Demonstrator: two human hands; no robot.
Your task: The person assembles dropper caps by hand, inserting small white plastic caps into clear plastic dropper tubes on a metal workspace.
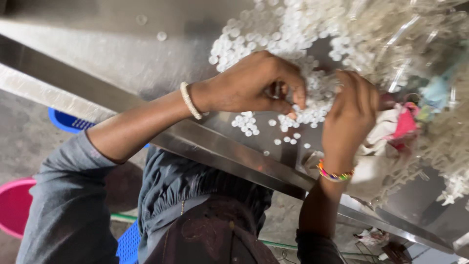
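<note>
Pink tub (14,205): stood on the floor at the far left, cut off by the frame edge.
Blue crate (68,122): lay on the floor beneath the bench edge, partly hidden by the person's arm; another blue piece showed lower, beside the person's lap.
Bench (122,58): a steel surface that ran slantwise across the view, bare and shiny on its left part.
Stray discs (161,35): one or two lay alone on the bare steel, well apart from the rest.
Left hand (254,83): wore a white beaded bracelet (189,100) and rested on the near edge of the heap; its fingers (293,98) were curled, thumb and forefinger pressed together on what looked like one or a few discs, though the motion blur hid the exact grip.
Small white discs (273,34): a large heap covered the bench ahead of both hands, with a thin scatter (246,124) lying just below the left hand.
Right hand (349,115): wore a multicoloured bracelet (334,175); its fingers were bent into the heap, touching discs, and I could not tell whether they pinched any.
Clear plastic bag (415,29): lay crumpled at the upper right, over more discs.
Coloured cloth scraps (405,122): sat just beside the right hand.
Progress: judging by the heap, most discs remained unhandled; only the small scatter lay apart.
</note>
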